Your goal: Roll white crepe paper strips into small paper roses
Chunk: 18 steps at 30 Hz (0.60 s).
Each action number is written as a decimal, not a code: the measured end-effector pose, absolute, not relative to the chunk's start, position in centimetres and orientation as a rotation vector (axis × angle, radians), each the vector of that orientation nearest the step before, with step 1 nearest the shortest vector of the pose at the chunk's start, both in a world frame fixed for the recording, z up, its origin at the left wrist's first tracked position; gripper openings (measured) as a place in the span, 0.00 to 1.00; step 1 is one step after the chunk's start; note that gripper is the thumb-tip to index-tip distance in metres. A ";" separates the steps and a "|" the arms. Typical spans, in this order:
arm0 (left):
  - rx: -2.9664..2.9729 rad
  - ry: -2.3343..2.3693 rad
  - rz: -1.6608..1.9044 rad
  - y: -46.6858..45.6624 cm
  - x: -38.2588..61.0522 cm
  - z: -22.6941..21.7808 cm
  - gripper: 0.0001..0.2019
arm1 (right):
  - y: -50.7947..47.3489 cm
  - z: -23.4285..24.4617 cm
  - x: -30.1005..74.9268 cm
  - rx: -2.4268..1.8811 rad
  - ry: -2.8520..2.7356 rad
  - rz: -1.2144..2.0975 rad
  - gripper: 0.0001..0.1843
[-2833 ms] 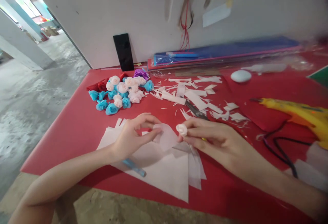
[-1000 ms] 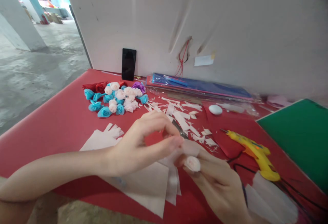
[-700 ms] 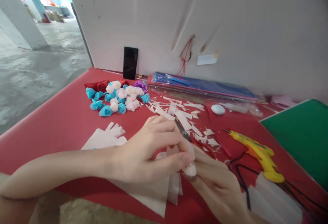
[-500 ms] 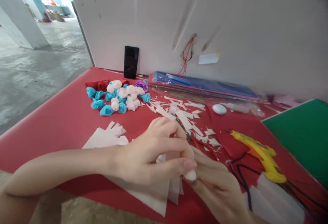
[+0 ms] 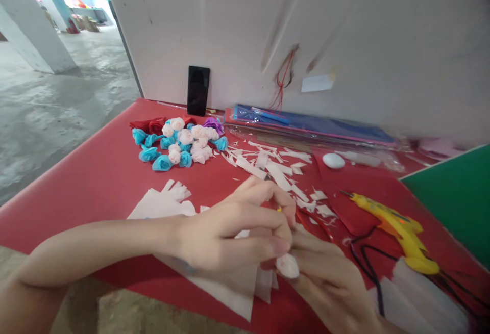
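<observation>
My left hand (image 5: 237,227) reaches in from the left with its fingers curled, thumb and index finger pressing on a small white paper flower (image 5: 287,266). My right hand (image 5: 329,273) comes from the lower right and closes around the same flower from beneath; its fingertips are partly hidden behind the left hand. Only the rounded pale end of the flower shows between the hands. Under them lie white paper sheets (image 5: 225,288). A pair of red-handled scissors (image 5: 316,222) sits just beyond, largely covered by the hands.
Blue, pale pink, red and purple paper flowers (image 5: 186,159) lie at the back left. White paper scraps (image 5: 279,175) are scattered behind my hands. At right are a yellow glue gun (image 5: 398,229), a white egg-shaped object (image 5: 333,160) and a green board (image 5: 455,191). A phone (image 5: 198,91) leans on the wall.
The fingers of my left hand have shifted, and more of the white flower's end now shows. The whole view has moved slightly.
</observation>
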<state>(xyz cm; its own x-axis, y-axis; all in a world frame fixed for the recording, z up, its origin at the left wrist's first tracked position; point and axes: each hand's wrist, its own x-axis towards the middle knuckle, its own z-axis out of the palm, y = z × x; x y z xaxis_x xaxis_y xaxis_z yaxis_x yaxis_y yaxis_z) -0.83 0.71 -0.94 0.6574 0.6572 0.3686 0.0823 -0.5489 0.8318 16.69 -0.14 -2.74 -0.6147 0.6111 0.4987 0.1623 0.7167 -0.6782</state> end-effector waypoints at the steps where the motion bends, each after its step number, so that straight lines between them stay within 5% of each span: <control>1: 2.027 0.567 0.849 0.7 -0.8 -1.0 0.12 | -0.2 -2.7 16.7 -0.577 -2.174 0.776 0.15; 18: 2.043 0.421 0.862 0.8 -0.9 -1.1 0.11 | -0.1 -2.8 16.7 -0.465 -2.205 0.950 0.11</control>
<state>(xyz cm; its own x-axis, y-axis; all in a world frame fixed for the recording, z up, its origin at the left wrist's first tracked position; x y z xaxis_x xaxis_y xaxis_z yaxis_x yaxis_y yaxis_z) -0.86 0.77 -1.07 0.7050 0.5714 0.4201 -0.0192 -0.5768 0.8167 16.71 -0.08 -2.84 -0.7034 0.5522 0.4476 0.0541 0.6695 -0.7408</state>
